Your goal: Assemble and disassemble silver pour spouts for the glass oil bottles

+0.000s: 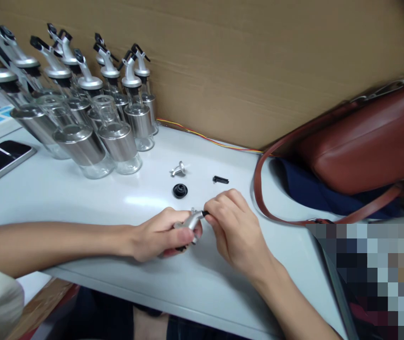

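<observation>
Tan board [223, 66] standing along the far side, upright, behind everything. Pale table [81, 203] below it, smooth, with a bright patch of reflected light toward the middle.

Far right: reddish-brown bag [368, 137], its strap looping left onto the tabletop. Dark blue cloth [304, 189] beneath it, partly inside the loop.

Far left: close cluster of glass bottles [140, 123] with metal bands, most topped by silver pourers with black tips. At the cluster's near side, two of them show open necks, no pourer: the left open bottle [81, 148] and, just beside it, the right open bottle [119, 141].

Phone [1, 163] flat at the left edge, dark screen up. Thin red and yellow wires [205, 138] along the foot of the board.

Hands over the near middle of the table. Right hand [235, 231]: fingers bunched, pinching the black tip at the pourer's end. Left hand [162, 233]: wrapped round a silver pourer [193, 220], thumb on top, the outlet angled right toward the black tip [205, 213].

Just beyond the hands, loose parts: small silver fitting [178, 169]; black disc [180, 191], ringed, just nearer; narrow black piece [220, 179] to their right, lying apart.
</observation>
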